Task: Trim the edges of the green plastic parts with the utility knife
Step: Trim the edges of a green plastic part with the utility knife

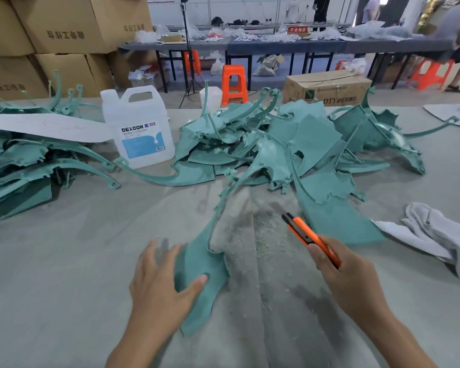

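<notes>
A green plastic part lies on the grey table in front of me, its thin arm curving up toward the far pile. My left hand rests on its wide lower end, thumb pressed on the surface and fingers spread at its left edge. My right hand grips an orange utility knife, its tip pointing up-left and held above the table to the right of the part. Pale shavings lie between the part and the knife.
A large heap of green parts fills the middle of the table, another stack sits at the left. A white DEXCON jug stands between them. White cloth lies at the right. Cardboard boxes, orange stools and people are beyond the table.
</notes>
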{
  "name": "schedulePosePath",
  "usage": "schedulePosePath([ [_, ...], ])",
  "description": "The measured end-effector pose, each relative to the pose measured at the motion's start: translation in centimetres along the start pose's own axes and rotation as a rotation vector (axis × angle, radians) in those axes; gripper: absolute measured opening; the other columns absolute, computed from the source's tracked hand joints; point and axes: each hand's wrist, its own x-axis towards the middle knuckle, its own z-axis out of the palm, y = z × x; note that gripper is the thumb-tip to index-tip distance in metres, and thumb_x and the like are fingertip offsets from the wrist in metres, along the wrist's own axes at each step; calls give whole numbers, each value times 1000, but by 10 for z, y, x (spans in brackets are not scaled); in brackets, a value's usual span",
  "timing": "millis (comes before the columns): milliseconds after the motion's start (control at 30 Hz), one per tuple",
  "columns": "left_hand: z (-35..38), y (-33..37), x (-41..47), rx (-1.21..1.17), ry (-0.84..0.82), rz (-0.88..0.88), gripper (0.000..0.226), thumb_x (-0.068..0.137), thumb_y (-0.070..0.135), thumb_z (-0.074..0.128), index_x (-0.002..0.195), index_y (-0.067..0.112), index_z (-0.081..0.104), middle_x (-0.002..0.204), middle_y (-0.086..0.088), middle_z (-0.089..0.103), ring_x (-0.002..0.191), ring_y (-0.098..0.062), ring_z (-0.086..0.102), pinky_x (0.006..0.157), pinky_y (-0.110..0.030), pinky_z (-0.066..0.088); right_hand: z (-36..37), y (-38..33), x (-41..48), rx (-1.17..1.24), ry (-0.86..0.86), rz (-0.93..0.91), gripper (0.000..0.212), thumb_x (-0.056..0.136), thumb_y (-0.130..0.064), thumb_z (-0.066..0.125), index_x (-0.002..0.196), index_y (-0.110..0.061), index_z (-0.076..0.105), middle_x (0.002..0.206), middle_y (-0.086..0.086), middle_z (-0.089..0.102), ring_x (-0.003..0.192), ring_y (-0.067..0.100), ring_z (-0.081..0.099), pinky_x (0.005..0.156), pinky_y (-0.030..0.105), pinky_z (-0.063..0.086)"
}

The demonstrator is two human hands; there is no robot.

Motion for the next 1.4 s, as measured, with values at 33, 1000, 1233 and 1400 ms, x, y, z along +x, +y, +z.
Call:
schedulePosePath([
  [33,1,3,4,31,-88,11,96,68,88,49,150,44,26,165,5,11,152,-12,5,120,-44,16,0,-4,-2,-3,-26,-13,27,85,-70,41,99,-53,57,72,-19,64,61,5,60,53,25,45],
  [1000,45,50,10,188,-334,220,120,46,102,36,151,45,32,163,15,18,147,-2,6,116,-62,-5,-6,-42,7,-360,-20,-406,35,90,-50,58,121,-35,69,72,-4,65,52,27,63,41,35,47],
  [1233,43,49,7,183,-349,240,117,53,100,40,154,42,28,166,12,12,150,-3,2,121,-58,-5,-35,-43,40,-522,78,-216,32,96,-49,53,119,-33,69,69,0,62,60,33,63,50,32,41],
  [1400,42,49,6,199,-361,231,119,53,102,34,155,43,24,167,11,8,151,-6,1,121,-57,-5,-18,-60,13,-538,-197,-408,46,95,-64,33,125,-42,60,80,-8,67,64,21,68,51,32,45],
])
